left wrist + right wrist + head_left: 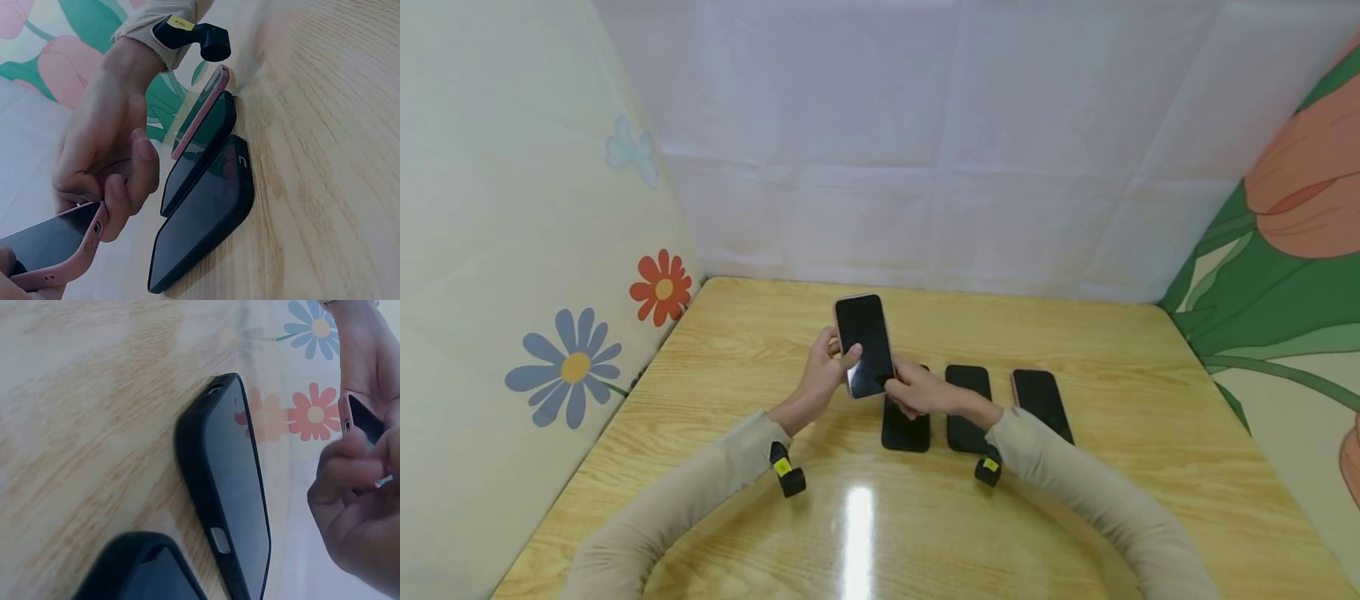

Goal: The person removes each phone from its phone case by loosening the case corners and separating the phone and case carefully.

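Above the middle of the table, both hands hold a smartphone (863, 323) in a pink case, its dark screen facing up. My left hand (820, 372) grips its left side, thumb lying over the screen. At the lower right corner, my right hand (922, 390) pinches the phone between thumb and curled fingers. The left wrist view shows that pinch close to the port end of the pink case (95, 234). Below the right hand, a black-cased phone (906, 432) lies on the table, partly hidden by it.
Right of that phone lie a second black-cased phone (967, 379), partly behind the right wrist, and a pink-cased phone (1042, 398). They rest in a row on the wooden table (760, 533). A white sheet (925, 167) hangs behind; flowered cloths (475, 250) flank the table.
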The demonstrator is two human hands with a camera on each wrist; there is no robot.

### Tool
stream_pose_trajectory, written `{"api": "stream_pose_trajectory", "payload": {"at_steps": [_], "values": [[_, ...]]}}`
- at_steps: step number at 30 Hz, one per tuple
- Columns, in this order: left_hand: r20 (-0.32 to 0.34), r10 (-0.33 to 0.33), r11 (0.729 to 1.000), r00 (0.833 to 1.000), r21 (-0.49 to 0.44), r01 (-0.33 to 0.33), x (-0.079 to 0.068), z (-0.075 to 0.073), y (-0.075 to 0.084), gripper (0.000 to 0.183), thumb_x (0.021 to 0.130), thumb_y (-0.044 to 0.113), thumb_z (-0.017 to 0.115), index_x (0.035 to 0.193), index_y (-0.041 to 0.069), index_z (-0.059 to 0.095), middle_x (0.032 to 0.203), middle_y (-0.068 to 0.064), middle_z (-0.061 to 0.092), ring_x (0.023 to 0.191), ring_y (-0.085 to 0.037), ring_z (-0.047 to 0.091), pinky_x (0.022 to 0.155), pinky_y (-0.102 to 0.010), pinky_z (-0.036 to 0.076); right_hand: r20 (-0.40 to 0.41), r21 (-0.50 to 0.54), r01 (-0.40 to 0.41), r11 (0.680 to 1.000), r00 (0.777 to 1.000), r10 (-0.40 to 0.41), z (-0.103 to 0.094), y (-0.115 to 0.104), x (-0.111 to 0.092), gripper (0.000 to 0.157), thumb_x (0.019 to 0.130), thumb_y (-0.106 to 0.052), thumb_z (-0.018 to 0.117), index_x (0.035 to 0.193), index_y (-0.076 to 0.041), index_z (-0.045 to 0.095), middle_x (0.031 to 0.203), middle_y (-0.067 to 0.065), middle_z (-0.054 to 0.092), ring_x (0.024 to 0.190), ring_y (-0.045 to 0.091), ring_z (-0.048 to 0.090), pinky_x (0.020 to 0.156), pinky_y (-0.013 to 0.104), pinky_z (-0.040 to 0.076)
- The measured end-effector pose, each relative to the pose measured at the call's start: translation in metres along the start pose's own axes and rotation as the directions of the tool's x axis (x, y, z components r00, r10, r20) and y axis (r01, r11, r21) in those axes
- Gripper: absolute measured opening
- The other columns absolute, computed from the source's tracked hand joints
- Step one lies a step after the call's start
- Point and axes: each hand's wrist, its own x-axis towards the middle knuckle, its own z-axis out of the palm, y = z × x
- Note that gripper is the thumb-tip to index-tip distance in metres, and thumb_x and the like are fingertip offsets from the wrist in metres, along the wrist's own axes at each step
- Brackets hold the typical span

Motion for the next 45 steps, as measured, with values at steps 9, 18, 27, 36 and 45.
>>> {"api": "stream_pose_trajectory", "payload": {"at_steps": [9,18,27,36,45], "values": [[-0.015,-0.045,0.999,0.999,-0.019,0.045,0.000,0.001,0.005,0.031,0.101,0.000,0.051,0.131,0.001,0.043,0.116,-0.021,0.059,0.092,-0.020,0.064,0.075,-0.034,0.057,-0.039,-0.089,0.036,0.995,0.998,-0.040,0.004,-0.005,0.001,0.053,0.101,-0.001,0.031,0.151,-0.004,0.015,0.078,0.009,0.051,0.056,0.015,0.044,0.052,0.027,0.039],[0.022,-0.077,0.996,0.997,-0.051,0.078,0.005,-0.003,0.009,0.030,0.102,0.004,0.051,0.131,0.002,0.046,0.109,-0.015,0.062,0.094,-0.019,0.064,0.078,-0.034,0.056,-0.075,-0.187,0.094,0.978,0.991,-0.110,0.006,-0.013,-0.001,0.056,0.098,0.001,0.031,0.151,0.001,0.013,0.147,0.019,0.034,0.116,0.026,0.040,0.091,0.036,0.036],[0.019,-0.112,0.985,0.994,-0.128,0.113,0.004,-0.006,0.011,0.034,0.104,0.005,0.046,0.137,0.001,0.045,0.104,-0.010,0.065,0.090,-0.016,0.066,0.080,-0.032,0.055,-0.057,-0.146,0.127,0.981,0.989,-0.136,0.010,-0.012,0.000,0.039,0.098,0.000,0.031,0.137,0.003,0.028,0.114,0.015,0.054,0.092,0.017,0.050,0.080,0.029,0.045],[-0.010,-0.077,0.996,0.997,-0.046,0.076,0.004,-0.012,0.013,0.036,0.105,0.007,0.045,0.140,0.001,0.044,0.128,-0.027,0.056,0.105,-0.026,0.062,0.090,-0.040,0.052,0.045,-0.160,0.180,0.970,0.983,-0.175,0.000,-0.012,-0.002,0.040,0.105,-0.002,0.032,0.144,-0.003,0.027,0.075,0.010,0.056,0.057,0.015,0.050,0.053,0.029,0.047],[-0.042,-0.069,0.997,0.997,-0.034,0.067,0.003,-0.014,0.005,0.033,0.104,0.005,0.046,0.136,-0.001,0.045,0.111,-0.020,0.062,0.090,-0.020,0.065,0.077,-0.034,0.056,0.028,-0.215,0.132,0.968,0.991,-0.129,-0.006,-0.007,-0.003,0.034,0.103,-0.004,0.040,0.137,0.003,0.040,0.086,0.020,0.063,0.063,0.017,0.057,0.053,0.030,0.052]]}}
